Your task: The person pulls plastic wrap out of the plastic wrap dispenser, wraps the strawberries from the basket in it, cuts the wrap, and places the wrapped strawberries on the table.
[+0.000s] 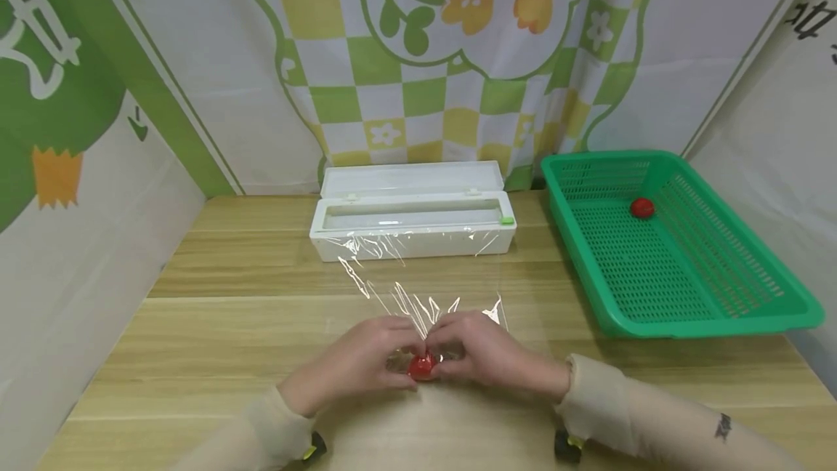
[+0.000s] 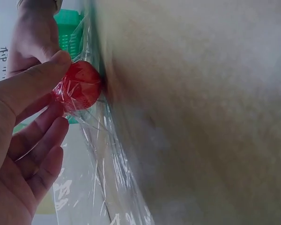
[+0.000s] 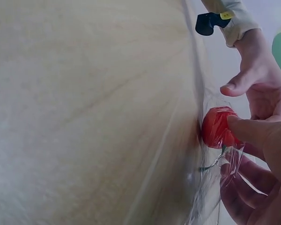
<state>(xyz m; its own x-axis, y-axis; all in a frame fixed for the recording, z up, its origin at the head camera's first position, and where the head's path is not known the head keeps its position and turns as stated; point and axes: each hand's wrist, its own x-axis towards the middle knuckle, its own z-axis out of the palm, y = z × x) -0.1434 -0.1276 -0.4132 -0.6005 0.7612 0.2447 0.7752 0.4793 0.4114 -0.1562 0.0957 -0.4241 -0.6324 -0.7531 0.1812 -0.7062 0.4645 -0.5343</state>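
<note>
A small red tomato point(image 1: 422, 366) with a green stem lies low over the tabletop, covered in creased cling film point(image 3: 210, 164). My right hand point(image 1: 480, 351) pinches it through the film, thumb point(image 3: 246, 129) on its side and fingers curled beyond. From the other side, my left hand point(image 1: 369, 358) curls its fingers at the gathered film over the tomato. Its thumb stands off the tomato in the right wrist view. Both hands' fingertips meet just above the fruit. The clear sheet stretches from there back to a white cling film dispenser point(image 1: 412, 244), whose lid is raised.
A green plastic basket point(image 1: 719, 325) stands at the right of the wooden table point(image 1: 216, 325), with another red tomato point(image 1: 642, 208) inside. The dispenser has a green slider point(image 1: 506, 221) at its right end. A patterned curtain point(image 1: 431, 107) hangs behind.
</note>
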